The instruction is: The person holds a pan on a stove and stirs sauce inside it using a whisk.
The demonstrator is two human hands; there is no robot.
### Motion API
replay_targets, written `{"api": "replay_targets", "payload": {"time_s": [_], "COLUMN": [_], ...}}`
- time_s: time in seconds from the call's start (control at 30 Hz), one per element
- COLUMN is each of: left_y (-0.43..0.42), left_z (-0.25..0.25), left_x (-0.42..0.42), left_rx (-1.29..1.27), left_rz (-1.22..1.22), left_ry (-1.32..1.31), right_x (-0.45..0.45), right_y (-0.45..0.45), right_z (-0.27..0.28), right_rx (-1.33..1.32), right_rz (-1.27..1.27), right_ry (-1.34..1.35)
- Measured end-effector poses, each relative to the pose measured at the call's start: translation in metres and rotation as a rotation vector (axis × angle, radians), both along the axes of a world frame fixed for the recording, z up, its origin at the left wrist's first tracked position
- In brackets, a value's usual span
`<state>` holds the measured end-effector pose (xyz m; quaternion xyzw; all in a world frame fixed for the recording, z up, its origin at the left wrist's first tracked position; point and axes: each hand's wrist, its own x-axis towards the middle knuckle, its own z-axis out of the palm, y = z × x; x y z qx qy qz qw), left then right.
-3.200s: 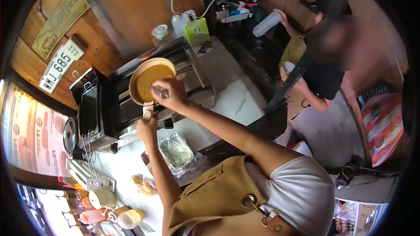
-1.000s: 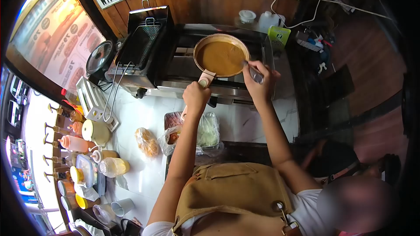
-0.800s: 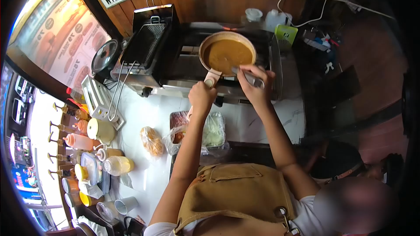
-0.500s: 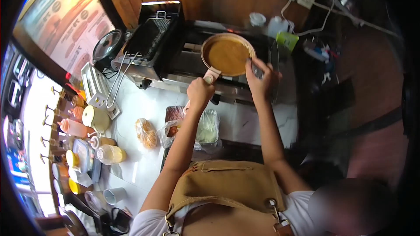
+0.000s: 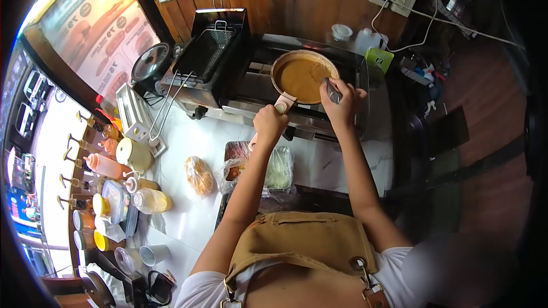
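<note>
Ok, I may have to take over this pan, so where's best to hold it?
Probably by the pan's handle, from the person's side: it juts toward them from the round rim, away from the brown liquid. The left hand grips it there.

A wooden wall [image 5: 297, 0] backs a white counter [image 5: 181, 142] beside a bright opening [image 5: 54, 142].

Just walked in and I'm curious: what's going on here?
A person is working at a stove. Their left hand grips the handle of a pan of brown liquid, while their right hand holds a metal utensil at the pan's right side. A plastic-wrapped tray sits nearer the body.
</note>
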<state>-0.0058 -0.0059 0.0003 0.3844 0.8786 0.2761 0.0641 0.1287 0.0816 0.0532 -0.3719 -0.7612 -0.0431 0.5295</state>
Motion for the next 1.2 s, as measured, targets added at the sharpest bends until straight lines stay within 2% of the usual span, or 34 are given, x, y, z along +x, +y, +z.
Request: {"api": "replay_targets", "payload": {"time_s": [0.07,0.2,0.37,0.43,0.63,0.7,0.73,0.83,0.87,0.97,1.0,1.2], "left_y": [-0.001,-0.001,-0.001,0.000,-0.001,0.000,0.000,-0.001,-0.002,-0.003,-0.003,-0.005], "left_z": [0.000,-0.001,-0.001,-0.001,-0.002,-0.001,-0.001,-0.004,-0.001,0.001,0.000,0.001], "left_x": [0.001,0.002,0.001,-0.001,0.000,0.002,0.001,-0.001,0.000,0.000,0.000,0.001], "left_rx": [-0.002,0.002,0.013,0.010,0.030,0.020,0.019,0.048,0.039,0.018,0.038,0.086], "left_rz": [-0.009,-0.001,-0.001,0.001,-0.004,0.014,-0.007,0.015,0.009,-0.005,-0.003,0.007], "left_ry": [-0.013,0.001,-0.031,-0.052,-0.015,-0.022,-0.040,-0.054,-0.057,-0.054,-0.049,-0.092], "right_x": [0.010,0.001,-0.011,-0.006,-0.009,-0.021,-0.024,-0.018,-0.011,-0.007,-0.011,-0.013], "right_y": [-0.022,-0.036,0.000,-0.002,-0.022,-0.010,-0.007,-0.005,-0.022,-0.040,-0.036,0.004], "right_z": [0.011,0.008,-0.012,-0.008,-0.001,-0.009,-0.013,-0.020,-0.003,0.003,-0.002,-0.030], "right_rx": [-0.143,-0.126,-0.116,-0.201,-0.152,-0.293,-0.234,-0.278,-0.276,-0.283,-0.415,-0.380], "right_rz": [0.060,0.239,0.204,0.120,0.224,0.258,0.221,0.273,0.223,0.301,0.347,0.220], "right_ry": [-0.009,0.076,0.154,0.161,0.039,0.154,0.167,0.330,0.275,0.179,0.230,0.317]}}
